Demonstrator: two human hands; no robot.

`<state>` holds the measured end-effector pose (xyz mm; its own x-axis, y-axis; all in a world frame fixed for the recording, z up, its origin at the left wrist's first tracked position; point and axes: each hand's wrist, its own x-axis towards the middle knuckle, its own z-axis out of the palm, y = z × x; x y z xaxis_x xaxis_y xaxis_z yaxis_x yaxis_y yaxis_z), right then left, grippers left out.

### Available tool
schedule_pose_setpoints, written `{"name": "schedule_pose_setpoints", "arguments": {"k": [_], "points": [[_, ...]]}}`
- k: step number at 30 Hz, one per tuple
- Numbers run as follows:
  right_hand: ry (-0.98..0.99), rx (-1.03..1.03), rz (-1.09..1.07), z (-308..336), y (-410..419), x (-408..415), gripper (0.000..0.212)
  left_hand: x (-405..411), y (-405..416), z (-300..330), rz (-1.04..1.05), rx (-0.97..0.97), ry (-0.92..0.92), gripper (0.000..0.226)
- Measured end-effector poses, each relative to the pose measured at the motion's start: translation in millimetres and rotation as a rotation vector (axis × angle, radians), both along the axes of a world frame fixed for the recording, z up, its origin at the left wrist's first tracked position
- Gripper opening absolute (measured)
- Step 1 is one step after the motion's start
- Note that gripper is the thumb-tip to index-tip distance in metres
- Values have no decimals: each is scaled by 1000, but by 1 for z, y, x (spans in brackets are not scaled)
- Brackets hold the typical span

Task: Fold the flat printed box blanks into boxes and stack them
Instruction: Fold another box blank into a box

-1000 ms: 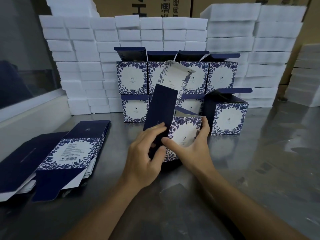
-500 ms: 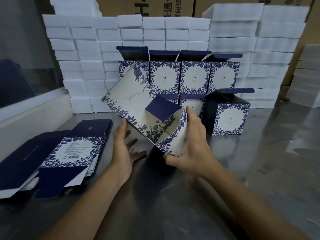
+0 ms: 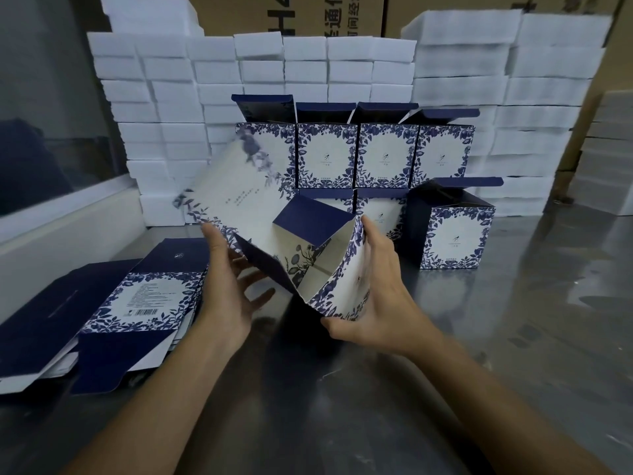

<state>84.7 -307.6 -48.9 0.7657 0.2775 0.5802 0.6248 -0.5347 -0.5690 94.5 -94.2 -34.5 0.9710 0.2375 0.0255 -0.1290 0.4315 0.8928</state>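
A half-opened box blank, white with blue leaf print and navy flaps, tilts above the steel table. My right hand grips its right wall, thumb under the lower corner and fingers up along the outside. My left hand is at its left side with fingers spread, the fingertips touching the navy panel. A pile of flat blanks lies to the left. Folded boxes stand in two tiers at the back, lids up, and one more folded box stands alone at the right.
Walls of white foam blocks rise behind the boxes, with brown cartons above them. A white ledge under a glass pane runs along the left. The steel table stretches bare toward the front and right.
The blank has been turned from upright to tilted and pulled open. My left hand let go of the navy panel, dropped beside it, and now rises to touch the box's left side.
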Motion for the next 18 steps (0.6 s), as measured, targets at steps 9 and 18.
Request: {"name": "schedule_pose_setpoints", "arguments": {"k": [9,18], "points": [[-92,-21,-8,-3,3,1,130,8,-11,-12,226,214,-81,24],[-111,-19,-51,-4,6,0,130,9,-14,-15,208,275,128,35]]}}
